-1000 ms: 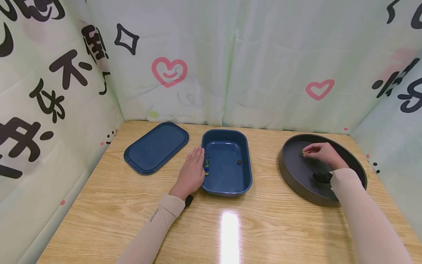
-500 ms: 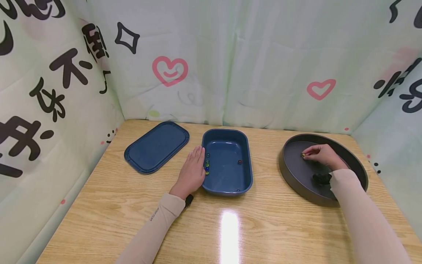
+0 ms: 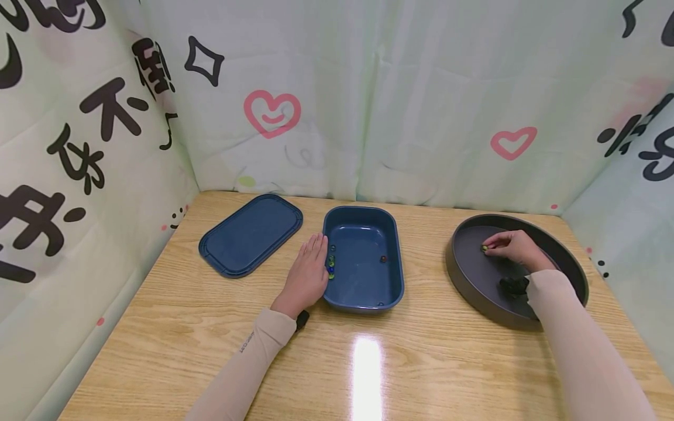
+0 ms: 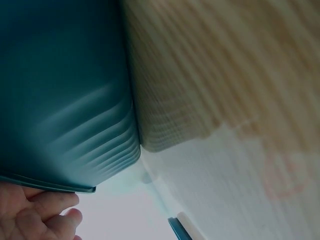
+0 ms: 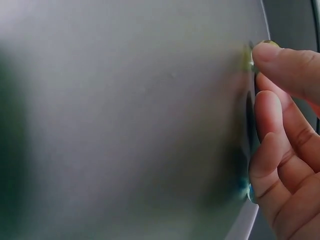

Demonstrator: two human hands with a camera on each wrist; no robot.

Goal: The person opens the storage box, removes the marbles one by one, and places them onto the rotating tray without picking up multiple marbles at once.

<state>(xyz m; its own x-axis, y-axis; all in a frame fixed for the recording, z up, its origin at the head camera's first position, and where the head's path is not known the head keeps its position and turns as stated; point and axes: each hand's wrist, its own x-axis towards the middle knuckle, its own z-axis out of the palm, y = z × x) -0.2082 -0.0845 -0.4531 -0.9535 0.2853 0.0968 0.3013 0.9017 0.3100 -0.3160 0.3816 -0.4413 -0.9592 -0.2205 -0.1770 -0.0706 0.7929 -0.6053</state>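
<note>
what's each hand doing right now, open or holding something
Left hand: open, fingers straight against the rim of the blue container.
Right hand: pinching a yellow-green marble in the round dark tray.

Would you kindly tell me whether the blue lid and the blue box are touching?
Apart: the head view shows bare wooden table between the blue lid and the blue box.

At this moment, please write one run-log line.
left hand: touches side of blue container | right hand: pinches yellowish marble inside round tray | blue lid: on table
</note>
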